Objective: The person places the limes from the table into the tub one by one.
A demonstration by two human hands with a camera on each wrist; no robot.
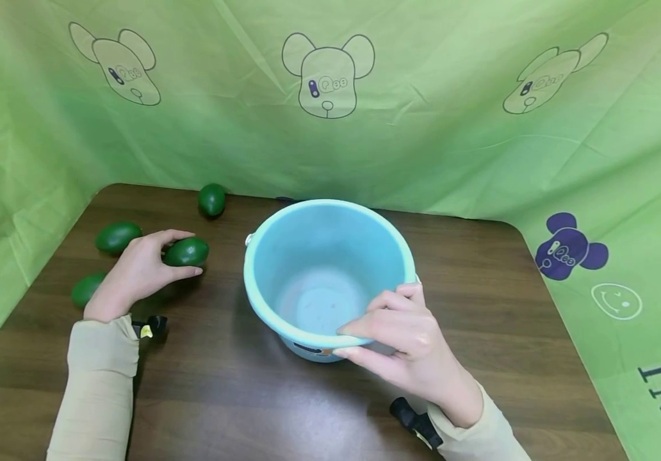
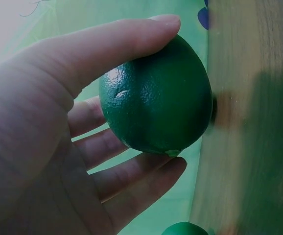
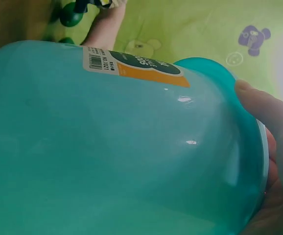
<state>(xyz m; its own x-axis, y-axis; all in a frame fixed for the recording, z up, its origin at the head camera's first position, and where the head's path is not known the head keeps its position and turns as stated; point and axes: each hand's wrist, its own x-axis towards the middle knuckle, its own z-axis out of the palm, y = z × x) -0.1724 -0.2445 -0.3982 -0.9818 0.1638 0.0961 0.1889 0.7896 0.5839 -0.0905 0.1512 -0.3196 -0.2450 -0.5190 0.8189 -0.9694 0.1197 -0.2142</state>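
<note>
My left hand (image 1: 145, 269) holds a dark green oval fruit (image 1: 187, 252), like an avocado or a lime, between thumb and fingers. Its skin looks shiny and finely dimpled in the left wrist view, where the thumb lies across the fruit (image 2: 156, 103). To the right stands a light blue plastic bucket (image 1: 261, 307), and its inside shows nothing but the bare bottom. The right hand (image 1: 405, 339) grips the near right rim, thumb outside and fingers over the edge. In the right wrist view the bucket's wall (image 3: 107, 147) fills most of the picture.
Further green fruits lie on the wooden table (image 1: 480, 307): one at the back edge (image 1: 212, 200), one left of the left hand (image 1: 118, 237), and one partly behind the wrist (image 1: 87, 289). A green printed cloth (image 1: 423, 147) hangs behind and beside the table.
</note>
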